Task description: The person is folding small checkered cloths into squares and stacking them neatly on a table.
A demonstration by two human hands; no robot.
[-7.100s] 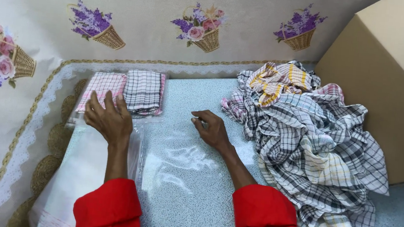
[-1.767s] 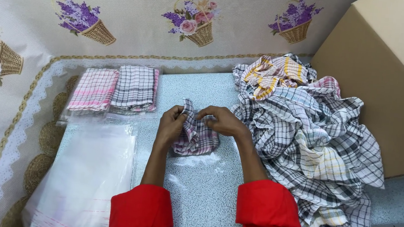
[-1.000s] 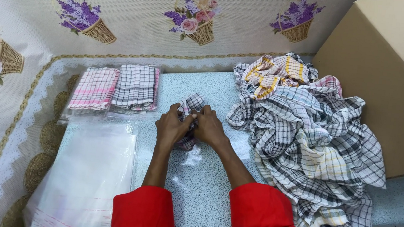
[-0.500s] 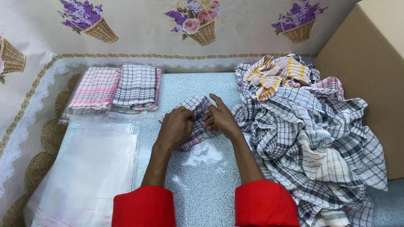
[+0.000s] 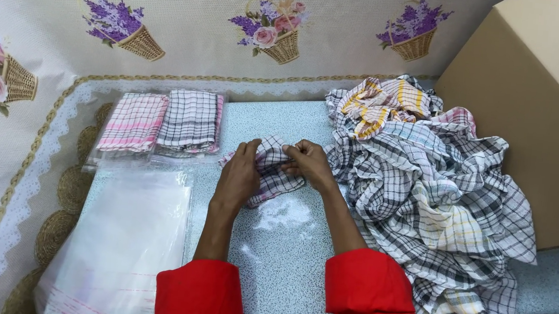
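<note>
Both hands are gripping one small checked cloth [image 5: 271, 171] at the middle of the counter [image 5: 283, 260]. The left hand [image 5: 238, 177] is pressing down on the cloth's left side with its thumb and fingers closed over the folded edge, while the right hand [image 5: 309, 165] is pinching the cloth's upper right edge between thumb and fingertips. The cloth is lying bunched between the two hands, partly under the left palm, with its lower corner resting on the speckled blue-grey counter.

Behind the counter, a wall covering [image 5: 190, 19] printed with flower baskets is running down onto the left side. To the right, a big pile of checked cloths [image 5: 439, 200] is sprawling over the counter's edge, lying just beside the right forearm, with a brown cardboard box [image 5: 542, 121] standing behind it. On the left, a stack of clear plastic bags [image 5: 121, 244] is lying flat near the left arm. Above the bags, two folded cloths in clear bags are sitting side by side: a pink-striped one [image 5: 134, 122] and a dark-checked one [image 5: 191, 121], both near the left hand but apart from it. Red sleeves [image 5: 201, 296] are covering both forearms.
</note>
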